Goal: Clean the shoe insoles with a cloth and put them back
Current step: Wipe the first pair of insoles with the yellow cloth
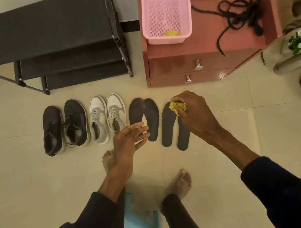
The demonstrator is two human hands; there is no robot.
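The right hand (193,111) is closed on a crumpled yellow cloth (178,107) and presses it against the toe end of the right pair of insoles (168,128). The left hand (128,138) is open, fingers spread, holding nothing, above the heel of the left pair of insoles (151,117). All four insoles lie flat on the floor (40,187), just right of the white shoes (107,118) and dark shoes (64,126).

Step in hand, as judged: wiping; no insole is back in a shoe yet.

Next move: stroke the cloth along the insole toward the heel. The free hand should pin the heel, since a light insole may slide on tile.
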